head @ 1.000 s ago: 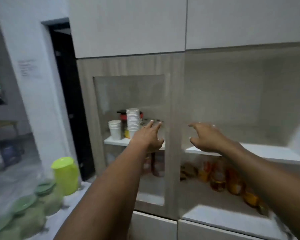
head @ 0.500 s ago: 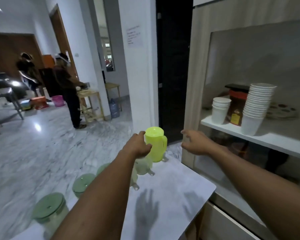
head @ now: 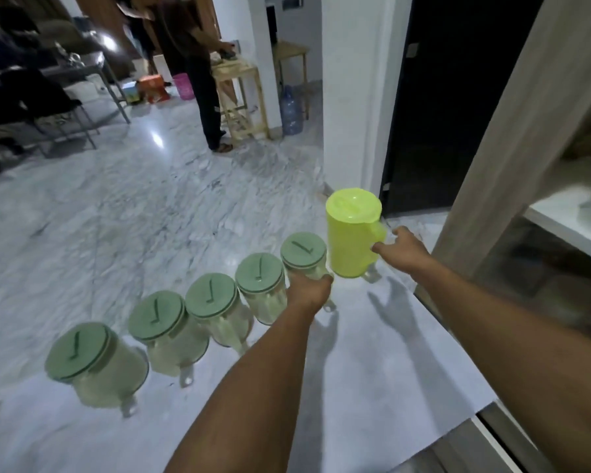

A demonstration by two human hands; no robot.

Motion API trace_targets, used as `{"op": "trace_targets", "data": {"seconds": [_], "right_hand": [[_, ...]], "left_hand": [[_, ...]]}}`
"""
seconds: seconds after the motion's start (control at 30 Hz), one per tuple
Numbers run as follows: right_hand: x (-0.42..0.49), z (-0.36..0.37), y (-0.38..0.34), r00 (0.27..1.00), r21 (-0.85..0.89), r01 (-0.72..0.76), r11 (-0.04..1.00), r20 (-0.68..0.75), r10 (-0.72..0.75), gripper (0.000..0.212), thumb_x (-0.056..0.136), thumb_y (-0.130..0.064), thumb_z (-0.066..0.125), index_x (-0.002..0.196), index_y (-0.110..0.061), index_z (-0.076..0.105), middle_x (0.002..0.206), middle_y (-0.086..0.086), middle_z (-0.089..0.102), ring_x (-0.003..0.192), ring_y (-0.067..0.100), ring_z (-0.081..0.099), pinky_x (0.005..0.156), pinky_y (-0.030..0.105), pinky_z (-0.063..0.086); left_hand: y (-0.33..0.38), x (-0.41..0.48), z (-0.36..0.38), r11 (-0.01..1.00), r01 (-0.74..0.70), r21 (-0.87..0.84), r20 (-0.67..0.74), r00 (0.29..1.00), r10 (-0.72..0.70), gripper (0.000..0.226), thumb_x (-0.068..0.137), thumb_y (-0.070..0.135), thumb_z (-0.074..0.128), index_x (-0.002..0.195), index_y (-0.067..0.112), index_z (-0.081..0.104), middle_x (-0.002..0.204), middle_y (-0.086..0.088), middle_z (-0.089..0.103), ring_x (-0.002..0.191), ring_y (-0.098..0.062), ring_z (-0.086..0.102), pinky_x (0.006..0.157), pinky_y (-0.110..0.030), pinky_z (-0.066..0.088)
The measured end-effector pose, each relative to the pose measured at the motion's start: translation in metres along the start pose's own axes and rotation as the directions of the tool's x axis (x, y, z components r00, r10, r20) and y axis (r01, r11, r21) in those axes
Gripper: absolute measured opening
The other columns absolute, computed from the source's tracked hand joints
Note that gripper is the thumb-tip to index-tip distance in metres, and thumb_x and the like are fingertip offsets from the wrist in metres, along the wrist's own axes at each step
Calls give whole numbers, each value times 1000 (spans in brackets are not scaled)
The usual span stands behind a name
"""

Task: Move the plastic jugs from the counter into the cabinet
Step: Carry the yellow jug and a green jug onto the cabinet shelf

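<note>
A bright yellow-green jug (head: pixel 350 233) with a lid stands at the far end of the white counter (head: pixel 372 370). My right hand (head: pixel 405 249) wraps its handle from the right. Left of it, several clear jugs with dull green lids run in a diagonal row toward me, from the farthest clear jug (head: pixel 302 252) to the nearest clear jug (head: pixel 93 363). My left hand (head: pixel 309 291) is closed on the handle side of the farthest clear jug and hides its handle. The cabinet (head: pixel 512 131) rises on the right, with a white shelf (head: pixel 567 230) visible inside.
Past the counter's far edge lies a marble floor. A white pillar (head: pixel 352 97) and a dark doorway (head: pixel 440 97) stand behind the yellow-green jug. Farther back a person (head: pixel 198 73) stands at a wooden table (head: pixel 243 97), with a water bottle (head: pixel 290 110) nearby.
My view swung left and down from the cabinet shelves to the counter. Both hands dropped onto the jugs: the right onto the yellow-green one's handle, the left onto the clear jug beside it.
</note>
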State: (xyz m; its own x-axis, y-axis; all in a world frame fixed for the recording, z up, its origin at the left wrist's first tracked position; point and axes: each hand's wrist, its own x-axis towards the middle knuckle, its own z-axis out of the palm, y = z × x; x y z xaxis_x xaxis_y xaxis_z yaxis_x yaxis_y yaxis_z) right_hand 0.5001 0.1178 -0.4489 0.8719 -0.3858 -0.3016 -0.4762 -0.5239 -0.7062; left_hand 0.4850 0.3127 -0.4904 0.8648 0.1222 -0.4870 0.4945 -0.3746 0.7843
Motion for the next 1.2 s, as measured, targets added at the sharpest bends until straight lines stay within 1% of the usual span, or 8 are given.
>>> {"op": "trace_targets", "data": {"seconds": [0.1,0.23,0.37,0.5,0.63,0.8,1.0,1.2], "right_hand": [[28,10,3,999,82,-26,996,36,23,79,79,-40,72,144,-8,41,142,15,54,126,35,53,98,41,47],[70,27,12,996,193,-22,981,85,5,68,60,-46,70,118,-12,63,115,12,69,105,33,65,93,47,54],[74,31,11,996,316,-40,948,92,12,34,75,-28,70,104,-11,71,106,13,72,100,32,66,93,46,54],[61,24,10,998,406,-27,914,70,-2,9,81,-19,66,86,-14,71,93,8,74,93,27,68,87,41,54],[36,12,19,996,382,-19,924,88,-16,9,79,-14,63,83,-10,71,89,9,72,87,27,65,78,37,50],[12,17,37,992,346,19,938,114,-62,20,82,-9,65,100,-8,70,101,12,72,93,26,65,77,36,50],[13,25,59,989,353,33,935,120,-81,18,79,-12,67,97,-14,71,101,9,73,96,26,66,89,42,53],[18,25,66,981,329,75,941,146,-129,10,78,-17,65,83,-14,73,91,8,75,88,23,66,77,35,49]], "left_hand": [[2,5,25,990,76,-121,-42,996,-82,60,84,43,70,129,4,62,133,-15,64,123,-35,60,103,-40,48],[8,20,40,976,109,-187,-96,987,-129,49,88,35,69,125,3,64,127,-16,68,119,-34,62,98,-35,48],[13,31,40,967,129,-220,-140,977,-162,23,88,26,65,103,9,69,112,-15,72,108,-34,65,94,-38,53],[18,32,41,941,147,-305,-101,977,-186,28,84,22,63,109,9,68,109,-13,71,100,-30,65,92,-38,54],[14,22,40,912,165,-376,-58,978,-201,57,77,38,71,126,13,61,122,-12,69,110,-30,64,97,-39,54],[-5,21,42,893,185,-409,10,980,-199,70,86,30,71,146,5,44,138,-16,58,123,-34,57,102,-40,50],[-13,34,64,910,156,-383,73,988,-139,38,88,29,69,121,12,63,117,-7,68,103,-28,61,87,-35,49],[-8,45,83,907,103,-408,46,995,-93,28,87,29,71,111,13,68,115,-8,71,104,-28,66,90,-38,52]]}}
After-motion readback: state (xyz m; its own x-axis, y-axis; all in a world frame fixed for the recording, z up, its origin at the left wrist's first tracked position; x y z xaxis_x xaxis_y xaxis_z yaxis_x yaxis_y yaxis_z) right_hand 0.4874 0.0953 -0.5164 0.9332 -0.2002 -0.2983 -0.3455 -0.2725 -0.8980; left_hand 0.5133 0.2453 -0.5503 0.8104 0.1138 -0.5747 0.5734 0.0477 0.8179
